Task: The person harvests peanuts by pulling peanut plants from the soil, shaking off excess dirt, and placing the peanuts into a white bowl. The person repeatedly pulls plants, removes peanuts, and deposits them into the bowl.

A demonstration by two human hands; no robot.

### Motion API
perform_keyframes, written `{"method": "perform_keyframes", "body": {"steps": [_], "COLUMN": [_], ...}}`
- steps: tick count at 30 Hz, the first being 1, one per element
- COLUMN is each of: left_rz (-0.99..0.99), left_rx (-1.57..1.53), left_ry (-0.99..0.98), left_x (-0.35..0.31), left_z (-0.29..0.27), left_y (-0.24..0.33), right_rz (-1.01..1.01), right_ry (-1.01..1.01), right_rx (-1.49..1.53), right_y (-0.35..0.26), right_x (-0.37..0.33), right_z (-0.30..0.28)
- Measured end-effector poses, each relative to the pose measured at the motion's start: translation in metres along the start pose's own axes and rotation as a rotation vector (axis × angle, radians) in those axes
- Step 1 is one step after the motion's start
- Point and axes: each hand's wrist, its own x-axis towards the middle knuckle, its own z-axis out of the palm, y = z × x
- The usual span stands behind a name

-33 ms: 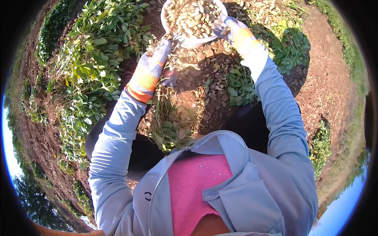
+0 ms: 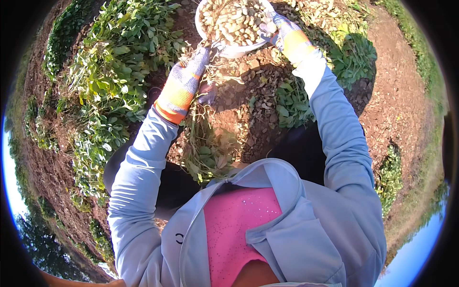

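A white bowl (image 2: 234, 51) heaped with unshelled peanuts (image 2: 235, 23) stands on the soil at the top middle. My left hand (image 2: 185, 79), in a grey and orange knit glove, is closed round the stems of a pulled peanut plant (image 2: 206, 158). Its leafy end hangs down toward my lap, while dry roots stick out by the bowl's near left side. At the bowl's right rim is my right hand (image 2: 288, 37), gloved likewise, its fingers curled round pale peanuts over the heap. Just how many it holds is hidden.
Leafy peanut plants (image 2: 107, 71) lie piled along the left. More peanuts with roots (image 2: 330, 12) are heaped beyond my right hand, next to shaded green leaves (image 2: 354, 60). Clods and dry leaf litter (image 2: 260, 95) cover the ground between my knees.
My right hand has turned slightly at the bowl's rim, and pale peanuts show more plainly at its fingers. The left hand and the plant have hardly moved.
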Motion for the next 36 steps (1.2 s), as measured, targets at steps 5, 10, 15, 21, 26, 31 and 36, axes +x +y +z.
{"method": "perform_keyframes", "body": {"steps": [5, 10, 15, 21, 26, 31, 36], "left_rz": [0.042, 0.105, 0.288, 0.493, 0.425, 0.129, 0.107], "left_rx": [0.011, 0.087, 0.197, 0.43, 0.268, 0.014, 0.049], "left_ry": [-0.035, -0.041, 0.028, 0.327, -0.159, 0.085, -0.071], "left_x": [0.011, 0.025, 0.039, 0.06, 0.031, 0.018, 0.023], "left_z": [-0.008, -0.021, -0.014, -0.056, -0.009, 0.02, -0.005], "left_y": [-0.003, -0.016, -0.029, -0.068, -0.029, -0.017, -0.02], "right_rz": [-0.309, -0.023, -0.221, -0.131, -0.223, -0.123, -0.23], "right_ry": [-0.153, -0.499, -0.965, -0.563, -0.232, -0.273, -0.363], "right_rx": [-0.017, -0.109, -0.5, -0.74, -0.828, -1.024, -1.043], "right_y": [-0.049, -0.005, 0.022, -0.008, 0.021, -0.006, -0.011], "right_x": [-0.024, -0.006, -0.066, -0.087, -0.08, -0.095, -0.092], "right_z": [0.029, 0.007, 0.072, 0.097, 0.079, 0.096, 0.08]}}
